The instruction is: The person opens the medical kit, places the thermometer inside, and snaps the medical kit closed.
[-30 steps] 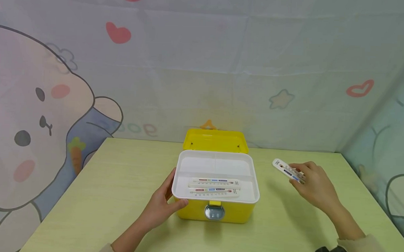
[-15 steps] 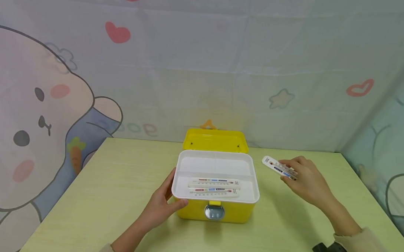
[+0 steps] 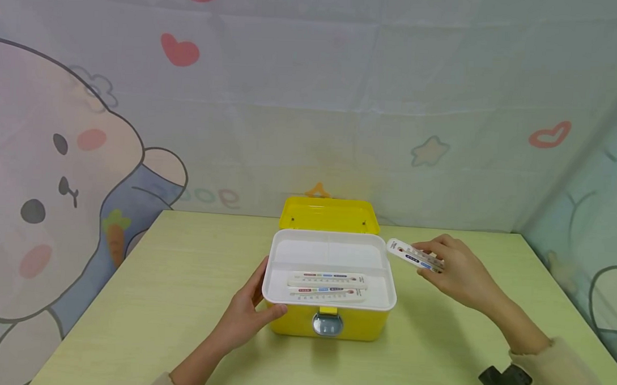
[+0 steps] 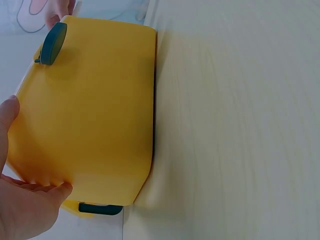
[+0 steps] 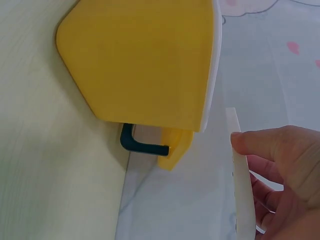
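Thermometer sits pinched in your right hand, tip near the right rim of the white tray; your left hand, thumb and fingers parted, holds the yellow box; two more thermometers lie in front.

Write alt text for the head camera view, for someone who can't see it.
A person's right hand holds a white printed strip beside an open yellow box, while the left hand grips the box's left side. Two similar strips lie in the front of its white tray. Behind the pale table hangs a cartoon-printed backdrop.
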Action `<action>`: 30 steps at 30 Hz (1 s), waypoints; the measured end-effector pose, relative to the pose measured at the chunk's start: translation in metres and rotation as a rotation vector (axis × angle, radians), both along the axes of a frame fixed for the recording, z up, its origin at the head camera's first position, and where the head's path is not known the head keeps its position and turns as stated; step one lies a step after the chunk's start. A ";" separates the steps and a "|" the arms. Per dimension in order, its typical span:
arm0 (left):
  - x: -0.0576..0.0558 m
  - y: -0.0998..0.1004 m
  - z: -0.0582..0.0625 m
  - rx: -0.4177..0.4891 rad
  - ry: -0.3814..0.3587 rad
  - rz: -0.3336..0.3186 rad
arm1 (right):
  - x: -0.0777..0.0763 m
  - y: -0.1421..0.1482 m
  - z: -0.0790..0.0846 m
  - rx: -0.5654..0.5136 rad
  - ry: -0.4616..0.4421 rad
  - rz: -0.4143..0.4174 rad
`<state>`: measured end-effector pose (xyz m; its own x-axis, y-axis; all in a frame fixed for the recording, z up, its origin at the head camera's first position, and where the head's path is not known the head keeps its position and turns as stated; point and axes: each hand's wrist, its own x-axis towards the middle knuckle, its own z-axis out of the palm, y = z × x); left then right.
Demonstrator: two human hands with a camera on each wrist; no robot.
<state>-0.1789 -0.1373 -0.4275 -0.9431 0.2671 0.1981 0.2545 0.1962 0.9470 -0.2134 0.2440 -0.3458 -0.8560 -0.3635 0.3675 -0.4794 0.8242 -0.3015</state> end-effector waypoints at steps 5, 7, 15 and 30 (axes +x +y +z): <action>0.000 0.000 0.000 -0.001 0.003 0.001 | 0.001 -0.006 0.004 -0.011 -0.029 0.028; 0.000 0.000 0.000 -0.001 0.001 0.001 | 0.000 -0.008 0.005 -0.013 -0.035 0.052; 0.000 0.000 0.000 0.000 -0.001 0.006 | -0.002 -0.021 0.007 -0.034 -0.077 0.140; 0.001 0.000 0.001 -0.015 -0.007 0.016 | -0.004 -0.045 0.014 -0.010 -0.109 0.210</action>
<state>-0.1784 -0.1369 -0.4263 -0.9487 0.2544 0.1877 0.2446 0.2143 0.9457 -0.2175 0.1985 -0.3321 -0.7969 -0.5346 0.2814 -0.6041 0.7068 -0.3682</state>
